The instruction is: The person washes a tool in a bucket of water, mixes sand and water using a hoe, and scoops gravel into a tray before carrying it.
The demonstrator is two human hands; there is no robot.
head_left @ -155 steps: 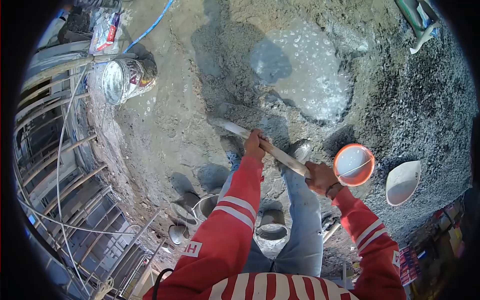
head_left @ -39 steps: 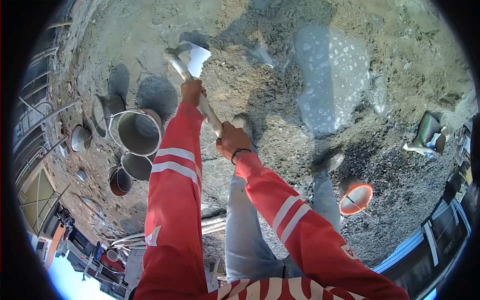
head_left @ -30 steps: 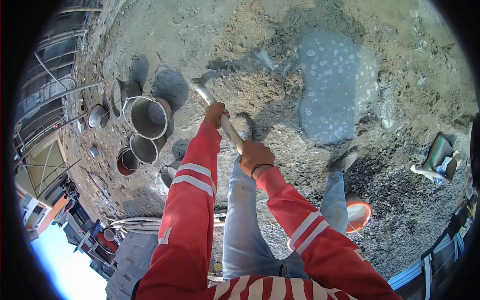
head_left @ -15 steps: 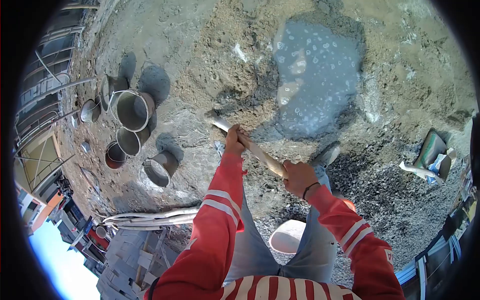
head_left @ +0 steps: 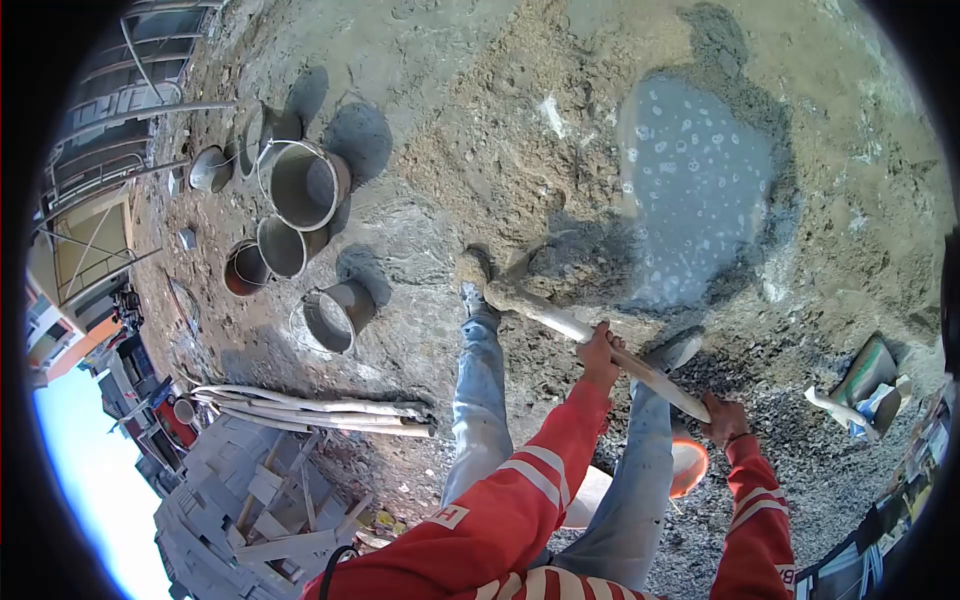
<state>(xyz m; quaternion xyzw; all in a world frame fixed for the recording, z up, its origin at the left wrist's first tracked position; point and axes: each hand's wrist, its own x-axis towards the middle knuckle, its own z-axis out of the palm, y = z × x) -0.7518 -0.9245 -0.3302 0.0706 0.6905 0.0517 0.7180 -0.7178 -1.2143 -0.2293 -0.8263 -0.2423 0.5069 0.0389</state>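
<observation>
Both my hands are closed around the pale wooden handle of a hoe (head_left: 565, 322). My left hand (head_left: 600, 357) grips it about midway, while my right hand (head_left: 724, 418) holds the end nearer my body. The hoe's mud-caked head rests at the edge of the damp sand (head_left: 585, 255), close to my left foot; its blade is partly hidden there. Just beyond lies a pool of grey water (head_left: 695, 190) with bubbles on it, ringed by wet sand and cement mix.
Several buckets (head_left: 305, 187) stand on the ground at left, one (head_left: 338, 316) nearer me. Pale poles (head_left: 320, 408) lie below them. Dark gravel (head_left: 800, 470) spreads at right, beside a torn sack (head_left: 865, 385). An orange-rimmed bucket (head_left: 688, 465) sits behind my right leg.
My hands and the hoe have moved right and toward my body. The hoe's head, drawn back, now shows at the sand's edge. The whole view has shifted as well.
</observation>
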